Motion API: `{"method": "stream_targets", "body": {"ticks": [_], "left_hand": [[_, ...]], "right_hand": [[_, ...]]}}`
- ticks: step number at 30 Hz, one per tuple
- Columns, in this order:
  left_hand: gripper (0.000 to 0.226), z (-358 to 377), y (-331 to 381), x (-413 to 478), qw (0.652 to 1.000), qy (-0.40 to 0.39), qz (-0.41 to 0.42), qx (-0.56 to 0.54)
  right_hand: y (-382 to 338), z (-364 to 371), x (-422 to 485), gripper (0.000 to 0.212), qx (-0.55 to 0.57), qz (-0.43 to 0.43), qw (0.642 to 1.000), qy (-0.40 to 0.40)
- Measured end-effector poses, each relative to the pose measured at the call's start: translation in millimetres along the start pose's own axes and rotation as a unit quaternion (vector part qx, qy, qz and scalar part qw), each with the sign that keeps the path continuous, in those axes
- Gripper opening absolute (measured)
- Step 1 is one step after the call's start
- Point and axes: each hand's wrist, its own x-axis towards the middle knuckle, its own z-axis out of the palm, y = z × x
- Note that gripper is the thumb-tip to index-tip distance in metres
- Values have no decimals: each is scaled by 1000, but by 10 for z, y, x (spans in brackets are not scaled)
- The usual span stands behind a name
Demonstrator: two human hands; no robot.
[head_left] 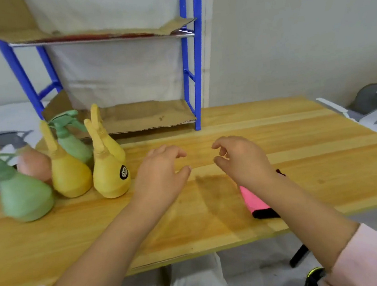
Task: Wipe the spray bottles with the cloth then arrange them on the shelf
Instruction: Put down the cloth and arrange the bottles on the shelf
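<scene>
Spray bottles (110, 180) stand crowded near the table's (300, 144) left edge, beside the blue shelf (195, 76). Left hand (160, 169) and right hand (238, 158) hover mid-table, loosely curled, empty; the pink cloth (253, 202) lies under the right forearm. Risk: lifting one bottle may topple its close neighbours.

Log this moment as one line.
left hand: open, empty; right hand: open, empty; spray bottles: standing on table; cloth: untouched on table; shelf: no bottles

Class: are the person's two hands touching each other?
Apart. The head view shows a strip of wooden table between the left hand and the right hand; neither holds anything.
</scene>
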Motion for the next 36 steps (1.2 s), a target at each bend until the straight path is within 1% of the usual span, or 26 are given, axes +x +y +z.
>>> {"method": "stream_targets", "body": {"ticks": [6, 8, 10, 12, 14, 15, 17, 19, 23, 25, 28, 30, 33, 36], "left_hand": [[23, -622, -584, -223, 993, 90, -78, -25], [19, -768, -775, -268, 987, 119, -105, -34], [16, -880, -977, -297, 980, 147, -132, -33], [20, -943, -1207, -313, 971, 175, -160, -28], [31, -959, -1427, -322, 964, 190, -184, -8], [37, -954, -1514, -318, 963, 191, -190, -1], [44, -928, -1624, -297, 962, 184, -202, -7], [49, -903, -1677, -245, 960, 170, -221, -26], [62, -857, -1803, -116, 964, 149, -217, -39], [65, -857, -1853, -58, 966, 143, -213, -31], [60, -847, -1878, -11, 968, 134, -210, -1], [52, -820, -1875, -10, 970, 128, -208, 15], [38, -774, -1869, -53, 965, 141, -220, 1], [35, -754, -1801, -105, 965, 158, -208, -29]], "right_hand": [[-963, 289, 338, 30, 68, -75, 994, -29], [-1241, 384, 434, 31, 91, -90, 991, -42], [-1483, 480, 510, 35, 119, -97, 987, -51], [-1673, 599, 577, 45, 138, -97, 984, -56], [-1810, 737, 639, 53, 137, -90, 984, -67], [-1866, 801, 663, 52, 135, -86, 985, -68], [-1949, 904, 694, 39, 130, -78, 987, -58], [-2000, 970, 711, 30, 127, -67, 989, -45], [-2005, 1030, 745, 24, 147, -51, 987, -34], [-1997, 1043, 757, 22, 161, -48, 985, -33], [-1980, 1042, 762, 21, 179, -39, 983, -26], [-1949, 1023, 760, 20, 196, -28, 980, -25], [-1868, 975, 748, 18, 223, -14, 975, -22], [-1770, 893, 746, 18, 231, -7, 972, -32]]}}
